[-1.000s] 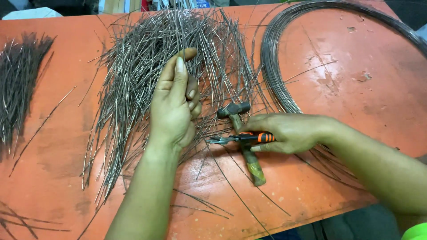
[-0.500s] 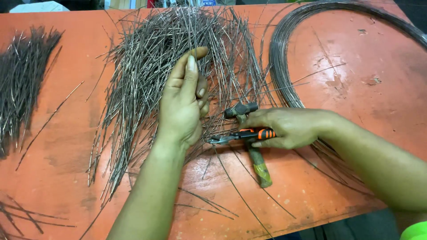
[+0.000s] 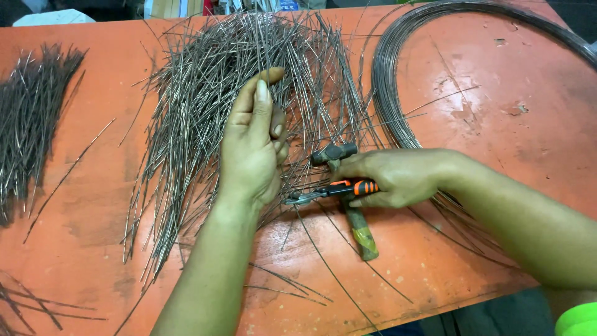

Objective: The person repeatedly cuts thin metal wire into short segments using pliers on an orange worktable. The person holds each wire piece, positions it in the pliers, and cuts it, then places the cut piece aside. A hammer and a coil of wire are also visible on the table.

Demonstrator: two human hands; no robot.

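**Wire pinched in one hand, pliers gripped in the other**

The left hand [image 3: 252, 146] has its fingers curled, thumb and forefinger pinching thin cut wires [image 3: 211, 99] from the big loose heap fanning toward twelve o'clock. At three o'clock from it, the right hand [image 3: 388, 177] is closed around orange-handled pliers [image 3: 329, 191], their nose pointing at nine o'clock toward the left palm. A hammer [image 3: 348, 193] lies beneath the pliers. A wire coil [image 3: 388, 93] curves at two o'clock on the orange table [image 3: 497, 143]. A darker wire bundle [image 3: 28, 118] lies at nine o'clock.
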